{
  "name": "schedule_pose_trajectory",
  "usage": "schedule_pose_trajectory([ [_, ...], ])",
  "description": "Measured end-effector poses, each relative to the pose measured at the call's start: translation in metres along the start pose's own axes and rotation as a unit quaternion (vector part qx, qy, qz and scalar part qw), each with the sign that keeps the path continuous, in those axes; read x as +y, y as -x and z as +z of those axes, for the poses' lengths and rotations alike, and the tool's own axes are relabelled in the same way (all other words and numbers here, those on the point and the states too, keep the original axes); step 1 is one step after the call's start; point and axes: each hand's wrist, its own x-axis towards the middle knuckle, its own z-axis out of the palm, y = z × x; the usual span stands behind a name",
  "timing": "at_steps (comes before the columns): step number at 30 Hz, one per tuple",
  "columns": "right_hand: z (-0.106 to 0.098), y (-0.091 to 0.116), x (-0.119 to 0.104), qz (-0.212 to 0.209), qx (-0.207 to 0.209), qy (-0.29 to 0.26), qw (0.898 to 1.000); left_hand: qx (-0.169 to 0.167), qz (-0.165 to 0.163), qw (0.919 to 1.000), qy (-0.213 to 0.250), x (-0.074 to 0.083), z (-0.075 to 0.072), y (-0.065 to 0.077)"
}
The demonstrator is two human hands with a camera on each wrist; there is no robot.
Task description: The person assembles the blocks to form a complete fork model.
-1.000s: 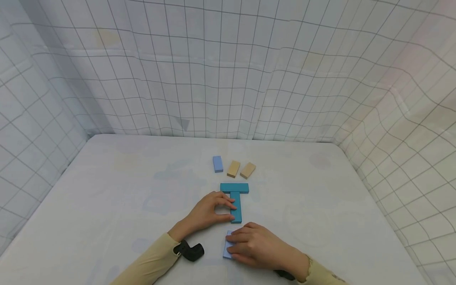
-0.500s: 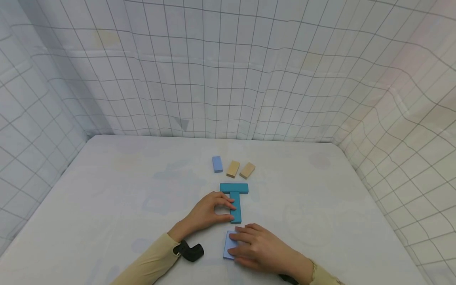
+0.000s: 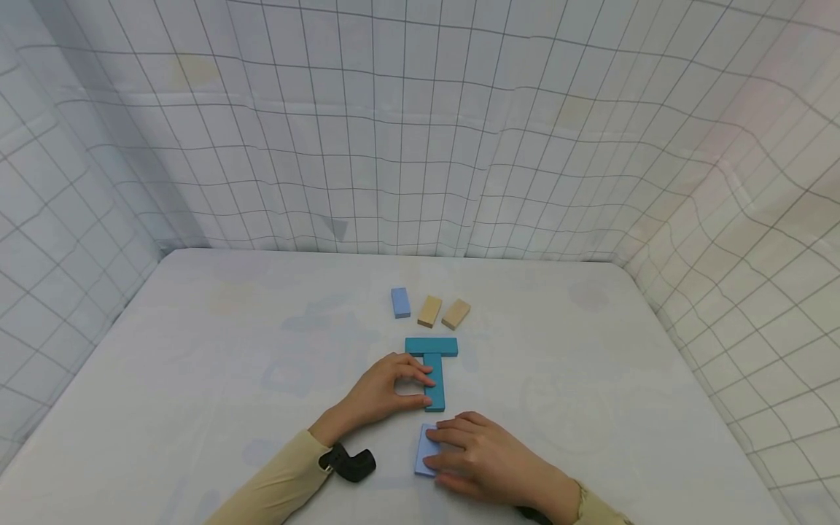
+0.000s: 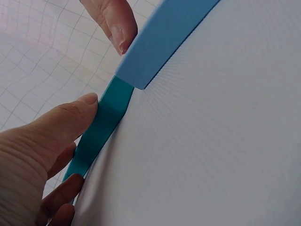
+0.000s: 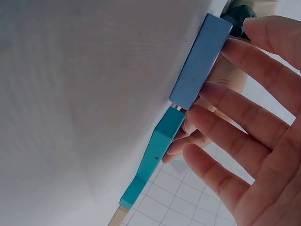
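Note:
Two teal blocks lie flat as a T, a crossbar block (image 3: pixel 431 346) at the far side and a stem block (image 3: pixel 436 394) running toward me. My left hand (image 3: pixel 377 390) comes in from the left, thumb and fingertips resting on the stem block, palm arched beside it. Nearer to me is a light blue block (image 3: pixel 425 450), slightly tilted from the stem's line. My right hand (image 3: pixel 482 459) lays its spread fingertips on this block's right part, hiding that side. In the right wrist view the blue block (image 5: pixel 200 63) has its end close by the teal stem's end.
Beyond the T lie another light blue block (image 3: pixel 401 302) and two wooden-coloured blocks, one left (image 3: pixel 429 311) and one right (image 3: pixel 456 314). A white cloth covers the table (image 3: pixel 197 350). Gridded white curtains (image 3: pixel 420 131) stand behind and at both sides.
My right hand has shifted slightly right, and more of the near light blue block shows. That block has moved a little to the right. My left hand stays on the teal stem block.

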Motion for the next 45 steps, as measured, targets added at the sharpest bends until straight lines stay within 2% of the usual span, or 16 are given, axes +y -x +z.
schedule_pose_trajectory([
  [8,-0.001,0.002,0.001,0.004,-0.002,-0.008,1.000,0.002,0.004,1.0000,0.002,0.000,0.000,0.000],
  [16,0.001,0.003,-0.010,-0.006,0.004,0.032,0.999,0.002,0.002,1.0000,0.004,0.000,-0.001,0.001],
  [21,0.002,0.002,-0.013,0.009,0.001,0.048,0.999,0.000,-0.001,1.0000,0.004,0.001,-0.001,0.001],
  [30,0.000,0.000,-0.009,0.024,-0.019,0.028,0.999,-0.001,-0.003,1.0000,0.007,0.002,-0.001,0.000],
  [39,0.000,0.001,-0.004,0.030,-0.007,0.031,0.999,-0.002,-0.004,0.9999,0.010,0.002,-0.001,0.000],
  [45,0.001,0.002,0.000,0.037,-0.009,0.026,0.999,0.001,0.008,1.0000,0.004,0.002,-0.002,0.000],
])
